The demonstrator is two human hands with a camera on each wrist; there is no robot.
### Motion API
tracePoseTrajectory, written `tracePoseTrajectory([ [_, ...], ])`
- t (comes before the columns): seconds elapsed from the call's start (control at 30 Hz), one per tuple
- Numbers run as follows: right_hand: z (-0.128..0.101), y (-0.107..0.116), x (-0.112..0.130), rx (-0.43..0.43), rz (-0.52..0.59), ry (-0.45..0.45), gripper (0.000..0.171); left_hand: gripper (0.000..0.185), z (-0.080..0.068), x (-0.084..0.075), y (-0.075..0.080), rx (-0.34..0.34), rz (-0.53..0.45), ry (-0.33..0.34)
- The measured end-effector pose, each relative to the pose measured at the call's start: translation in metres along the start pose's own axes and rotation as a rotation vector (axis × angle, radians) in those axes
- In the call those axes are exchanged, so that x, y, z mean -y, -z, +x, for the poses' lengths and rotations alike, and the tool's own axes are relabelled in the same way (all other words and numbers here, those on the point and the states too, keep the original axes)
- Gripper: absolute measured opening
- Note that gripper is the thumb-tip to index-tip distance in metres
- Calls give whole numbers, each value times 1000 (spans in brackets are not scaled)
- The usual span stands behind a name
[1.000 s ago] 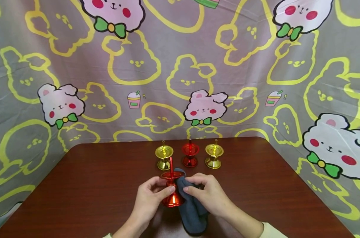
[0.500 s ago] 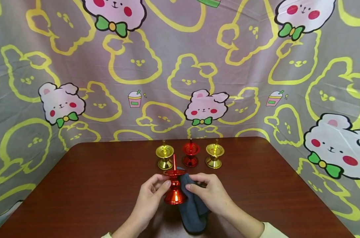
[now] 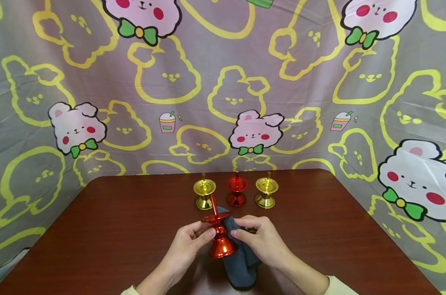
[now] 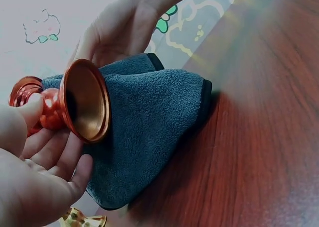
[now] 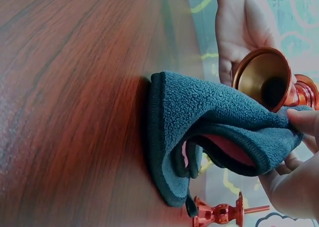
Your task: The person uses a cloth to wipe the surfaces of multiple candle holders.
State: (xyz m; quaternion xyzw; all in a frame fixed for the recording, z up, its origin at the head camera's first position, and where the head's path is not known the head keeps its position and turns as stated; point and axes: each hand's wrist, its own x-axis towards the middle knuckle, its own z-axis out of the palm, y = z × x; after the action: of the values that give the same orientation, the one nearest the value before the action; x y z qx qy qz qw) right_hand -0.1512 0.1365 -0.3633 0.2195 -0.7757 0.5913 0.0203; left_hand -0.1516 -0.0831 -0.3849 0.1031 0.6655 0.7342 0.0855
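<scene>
L hand (image 3: 187, 243) had the red stand (image 3: 222, 246) by its stem, btwn dish & base, thumb in front, fingers bhd; that grip was closed on it. Red stand was held up off the surface (image 3: 116, 229), tilted, w/ spike leaning L & base swung R. L wrist view showed the base's hollow underside, gold-ish inside.

R hand (image 3: 263, 239) was just R of the red stand, its grip pinching the cloth (image 3: 240, 266) btwn thumb & fingers. Cloth was blue-grey w/ dark edging, ran bhd the red stand & hung below it; pink showed in a fold, R wrist view. Couldn't tell if its low end met the surface.

Beyond the red stand, upright in a row: gold stand 1 (image 3: 204, 188) at L end, 2nd red stand (image 3: 237, 186) mid, gold stand 2 (image 3: 266, 188) at R end. Each had dish, spike & flared base. Farther bhd hung a grey drape (image 3: 193, 88) w/ yellow outlines & white bunny heads. Pale sleeves (image 3: 338, 287) showed nearer than the red stand.
</scene>
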Motion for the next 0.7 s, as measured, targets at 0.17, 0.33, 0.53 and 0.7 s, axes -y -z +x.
tracePoseTrajectory([
  [0.17, 0, -1, 0, -7, -8, 20, 22, 36, 0, 0, -3, -30, 0, -9],
  [0.33, -1, -3, 1, -22, -53, 34, 20, 29, -1, -1, -9, -62, -33, -33],
  [0.53, -3, -5, 3, -50, -103, 41, 19, 29, -1, -1, -14, -89, -34, -35],
  [0.7, -6, -8, 4, -90, -130, 26, 21, 29, 1, 1, -17, -124, -36, -32],
])
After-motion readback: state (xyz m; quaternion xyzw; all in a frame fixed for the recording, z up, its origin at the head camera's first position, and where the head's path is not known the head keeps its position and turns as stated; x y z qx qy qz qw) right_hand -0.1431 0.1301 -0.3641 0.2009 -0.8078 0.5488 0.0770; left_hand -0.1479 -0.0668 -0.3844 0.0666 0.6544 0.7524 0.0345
